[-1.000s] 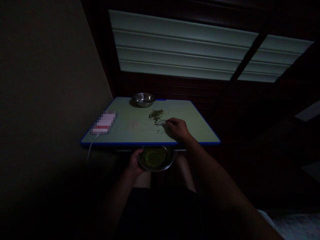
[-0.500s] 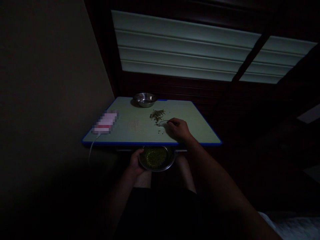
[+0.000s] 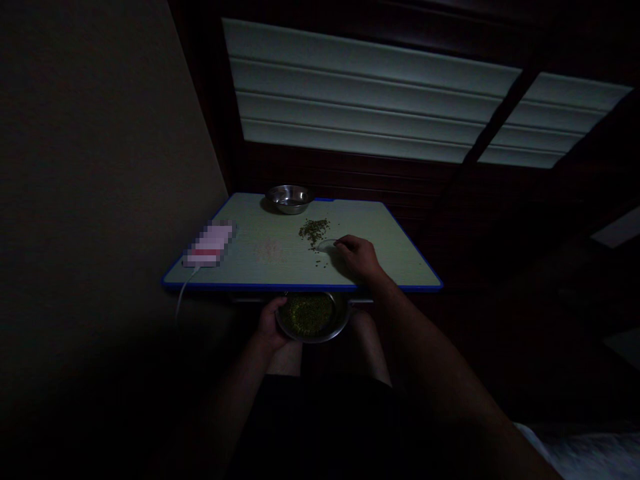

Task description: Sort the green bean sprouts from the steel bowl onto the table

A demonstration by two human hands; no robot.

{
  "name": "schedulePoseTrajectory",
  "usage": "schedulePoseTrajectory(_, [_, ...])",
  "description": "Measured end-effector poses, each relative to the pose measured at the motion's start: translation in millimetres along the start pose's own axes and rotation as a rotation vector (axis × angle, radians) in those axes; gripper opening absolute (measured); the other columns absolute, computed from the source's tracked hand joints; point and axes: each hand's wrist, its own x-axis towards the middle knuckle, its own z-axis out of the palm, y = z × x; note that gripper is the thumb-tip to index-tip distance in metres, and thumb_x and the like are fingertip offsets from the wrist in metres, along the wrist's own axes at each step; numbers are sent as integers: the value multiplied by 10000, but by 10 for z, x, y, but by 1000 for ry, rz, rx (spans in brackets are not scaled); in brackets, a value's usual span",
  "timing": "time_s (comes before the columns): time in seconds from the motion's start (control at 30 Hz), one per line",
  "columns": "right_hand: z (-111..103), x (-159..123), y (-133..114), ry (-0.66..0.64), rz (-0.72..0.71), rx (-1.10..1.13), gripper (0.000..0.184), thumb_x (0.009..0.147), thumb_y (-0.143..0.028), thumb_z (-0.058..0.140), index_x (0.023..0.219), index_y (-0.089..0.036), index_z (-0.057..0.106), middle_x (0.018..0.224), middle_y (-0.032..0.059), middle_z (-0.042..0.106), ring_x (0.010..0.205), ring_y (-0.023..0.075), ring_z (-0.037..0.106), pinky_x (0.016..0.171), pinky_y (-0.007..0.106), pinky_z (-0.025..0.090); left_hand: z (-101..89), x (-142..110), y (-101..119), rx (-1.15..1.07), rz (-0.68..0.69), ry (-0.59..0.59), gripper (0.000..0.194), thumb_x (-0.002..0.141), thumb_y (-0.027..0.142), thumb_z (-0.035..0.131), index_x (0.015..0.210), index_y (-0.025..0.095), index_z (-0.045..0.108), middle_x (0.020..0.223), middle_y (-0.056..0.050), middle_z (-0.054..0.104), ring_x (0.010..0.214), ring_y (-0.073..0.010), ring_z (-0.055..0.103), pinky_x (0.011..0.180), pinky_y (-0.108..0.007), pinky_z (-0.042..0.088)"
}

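Note:
My left hand [image 3: 271, 325] grips the rim of a steel bowl [image 3: 338, 326] full of small green beans, held just below the near edge of a small blue-edged table [image 3: 395, 248]. My right hand [image 3: 357, 257] rests on the table with its fingers closed on a small pale spoon-like tool [image 3: 325, 245]. The tool's tip lies at the near side of a loose pile of green beans [image 3: 313, 230]. A few stray beans [image 3: 321, 261] are scattered beside my right hand.
An empty steel bowl [image 3: 289, 198] stands at the table's far edge. A faint patch of pale grains [image 3: 269, 250] lies left of the pile. A pink phone [image 3: 210, 245] with a white cable [image 3: 181, 297] sits at the left edge. A wall runs along the left.
Almost nothing has changed. My right hand and the tool have shifted very slightly on the table; the left hand keeps holding the bowl in place.

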Motion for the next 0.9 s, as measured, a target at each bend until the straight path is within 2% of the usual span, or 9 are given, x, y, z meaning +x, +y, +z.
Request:
schedulePoseTrajectory(0.4, [-1, 8, 4, -3, 39, 20, 218, 803, -313, 547, 831, -180, 718, 792, 24, 705, 749, 158, 609, 722, 277, 449, 96, -65, 4, 42, 17, 45, 228, 713, 202, 580, 889, 135, 708, 799, -106, 773, 877, -316, 723, 935, -522, 494])
schedulePoseTrajectory(0.6, [-17, -3, -37, -3, 49, 22, 215, 790, -303, 551, 815, -176, 722, 779, 26, 703, 753, 160, 606, 745, 278, 458, 99, -60, 5, -1, 21, 25, 201, 704, 186, 590, 849, 133, 718, 785, -100, 777, 829, -305, 731, 921, -497, 510])
schedulePoseTrajectory(0.9, [-7, -7, -26, -41, 36, 7, 231, 803, -314, 545, 831, -162, 717, 776, 23, 709, 733, 151, 602, 702, 262, 446, 36, -23, -4, -10, 12, -8, 329, 704, 195, 578, 998, 124, 706, 813, -94, 778, 897, -318, 720, 929, -521, 501])
